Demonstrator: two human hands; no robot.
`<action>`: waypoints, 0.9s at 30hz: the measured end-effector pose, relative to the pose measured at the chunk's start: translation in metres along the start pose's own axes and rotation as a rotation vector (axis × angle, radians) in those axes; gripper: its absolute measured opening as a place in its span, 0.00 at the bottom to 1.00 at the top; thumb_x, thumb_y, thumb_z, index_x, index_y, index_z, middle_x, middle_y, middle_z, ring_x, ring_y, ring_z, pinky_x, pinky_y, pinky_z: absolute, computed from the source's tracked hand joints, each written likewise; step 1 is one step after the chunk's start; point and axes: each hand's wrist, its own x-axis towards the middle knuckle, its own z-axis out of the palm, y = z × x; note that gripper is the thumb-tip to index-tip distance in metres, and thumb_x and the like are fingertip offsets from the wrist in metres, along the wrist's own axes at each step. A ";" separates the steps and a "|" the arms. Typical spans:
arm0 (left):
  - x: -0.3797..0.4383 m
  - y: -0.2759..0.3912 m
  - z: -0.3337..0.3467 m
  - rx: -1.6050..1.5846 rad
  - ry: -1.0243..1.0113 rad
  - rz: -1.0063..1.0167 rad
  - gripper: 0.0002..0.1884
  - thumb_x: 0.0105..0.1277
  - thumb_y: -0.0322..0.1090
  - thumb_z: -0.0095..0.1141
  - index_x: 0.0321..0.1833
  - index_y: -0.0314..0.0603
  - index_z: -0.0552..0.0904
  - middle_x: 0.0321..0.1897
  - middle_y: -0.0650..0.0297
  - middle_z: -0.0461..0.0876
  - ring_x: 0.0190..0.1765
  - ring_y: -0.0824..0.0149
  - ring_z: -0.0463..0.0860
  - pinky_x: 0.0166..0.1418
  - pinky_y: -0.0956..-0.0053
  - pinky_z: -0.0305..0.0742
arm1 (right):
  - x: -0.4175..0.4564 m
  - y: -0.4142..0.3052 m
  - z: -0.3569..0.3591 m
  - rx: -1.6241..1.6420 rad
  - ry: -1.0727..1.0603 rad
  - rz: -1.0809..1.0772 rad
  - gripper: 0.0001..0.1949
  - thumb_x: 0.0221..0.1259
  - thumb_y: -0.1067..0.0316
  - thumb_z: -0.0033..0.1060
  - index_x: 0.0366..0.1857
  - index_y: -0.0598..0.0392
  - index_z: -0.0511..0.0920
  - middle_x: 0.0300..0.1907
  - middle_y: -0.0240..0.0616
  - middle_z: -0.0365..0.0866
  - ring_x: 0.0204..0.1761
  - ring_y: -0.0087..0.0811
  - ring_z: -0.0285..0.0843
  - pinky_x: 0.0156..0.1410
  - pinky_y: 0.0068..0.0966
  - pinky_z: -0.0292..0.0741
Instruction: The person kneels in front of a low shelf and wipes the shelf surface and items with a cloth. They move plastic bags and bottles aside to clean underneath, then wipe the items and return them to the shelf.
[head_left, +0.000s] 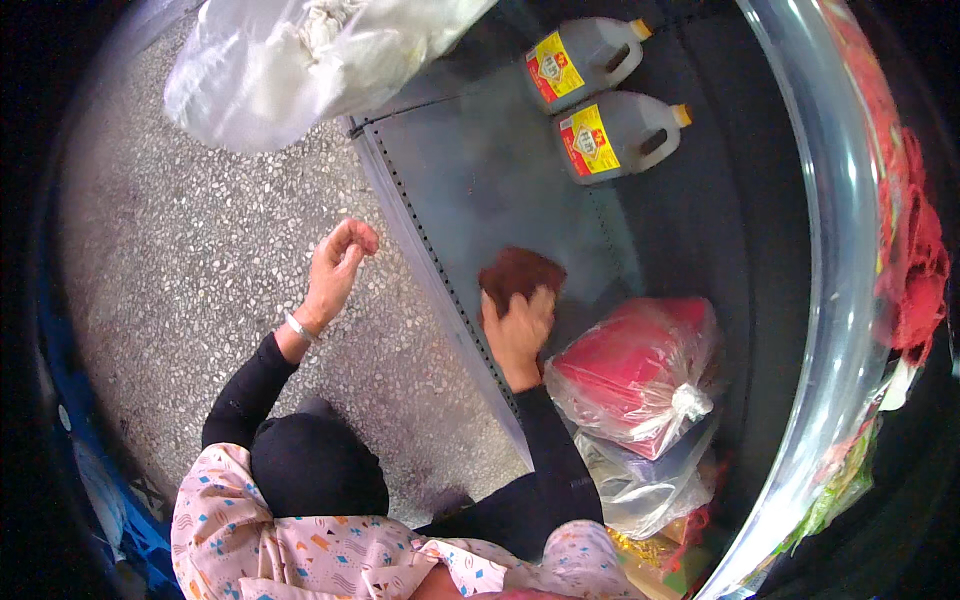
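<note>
My right hand (519, 330) presses a dark red cloth (521, 271) against a dark grey shelf surface (465, 172), its fingers spread over the near edge of the cloth. My left hand (335, 270), with a white bracelet on the wrist, hangs over the speckled floor with its fingers curled and nothing seen in it. Just right of my right hand sits a knotted clear plastic bag with red contents (637, 360). Two plastic jugs with yellow and red labels, an upper jug (581, 64) and a lower jug (619, 139), lie beyond the cloth.
A large white plastic bag (300, 75) bulges at the upper left. Another clear bag (645, 480) lies below the red one. Along the right runs a curved transparent rim (840, 187), with red netting (919, 277) outside it. The shelf's dotted edge borders the speckled floor (217, 247).
</note>
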 end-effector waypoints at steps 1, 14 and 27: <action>0.000 0.004 -0.004 -0.019 0.026 0.007 0.11 0.60 0.17 0.38 0.38 0.36 0.75 0.32 0.68 0.77 0.38 0.75 0.76 0.47 0.79 0.72 | 0.032 -0.018 0.007 0.073 -0.049 -0.003 0.21 0.51 0.46 0.61 0.31 0.57 0.81 0.55 0.59 0.67 0.58 0.64 0.62 0.53 0.57 0.66; 0.007 0.033 0.004 0.134 -0.101 0.077 0.11 0.53 0.17 0.41 0.35 0.33 0.76 0.30 0.62 0.79 0.35 0.71 0.80 0.43 0.76 0.75 | 0.202 -0.070 -0.009 1.465 -0.138 0.460 0.10 0.55 0.73 0.63 0.41 0.60 0.79 0.40 0.34 0.81 0.40 0.23 0.76 0.46 0.25 0.74; 0.079 0.004 0.067 0.857 -0.350 0.669 0.08 0.52 0.30 0.55 0.36 0.49 0.78 0.31 0.65 0.75 0.38 0.62 0.74 0.45 0.67 0.66 | 0.095 0.148 0.014 -0.264 -0.054 0.756 0.26 0.51 0.44 0.52 0.47 0.55 0.77 0.51 0.52 0.78 0.55 0.56 0.71 0.57 0.47 0.68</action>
